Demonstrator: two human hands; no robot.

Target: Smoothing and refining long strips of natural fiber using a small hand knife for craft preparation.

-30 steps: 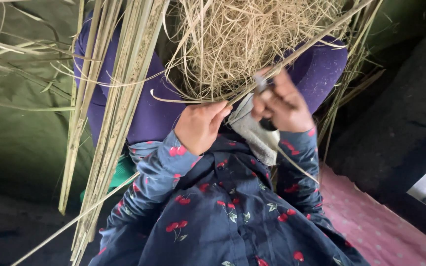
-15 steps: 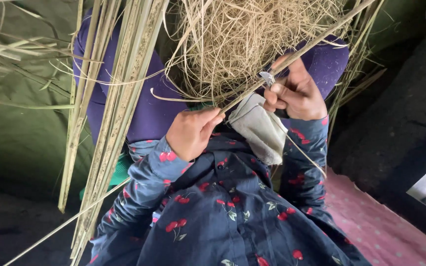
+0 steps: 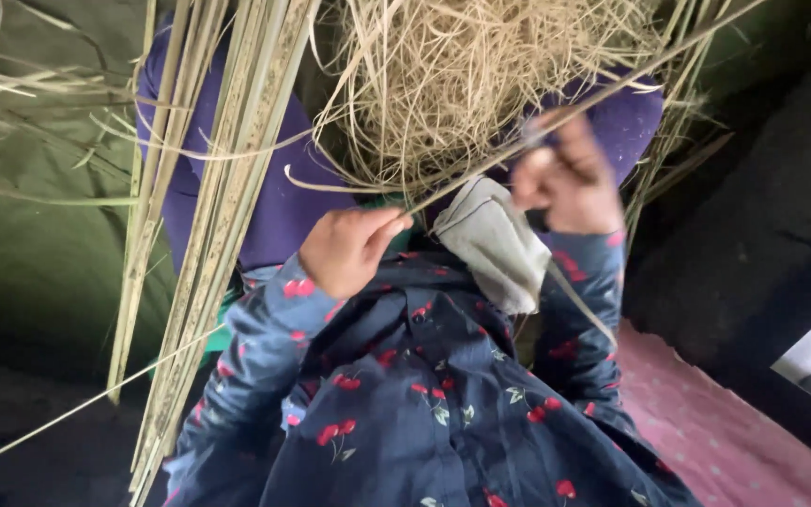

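Pinching a long reed strip (image 3: 481,169), the left hand (image 3: 344,249) grips its near part; the blurred right hand (image 3: 570,183) closes around it farther up

The person's lap (image 3: 274,202), clad in purple cloth, carries most of what is here. A tangled heap of dry straw shavings (image 3: 462,84) sits on it between the knees, and a bundle of long split cane strips (image 3: 222,188) leans across the left thigh down to the dark floor (image 3: 21,441). A grey rag (image 3: 495,239) lies on the lap just below the heap. An olive-green sheet (image 3: 39,253) covers the ground to the left, and a pink dotted mat (image 3: 706,422) lies to the right.
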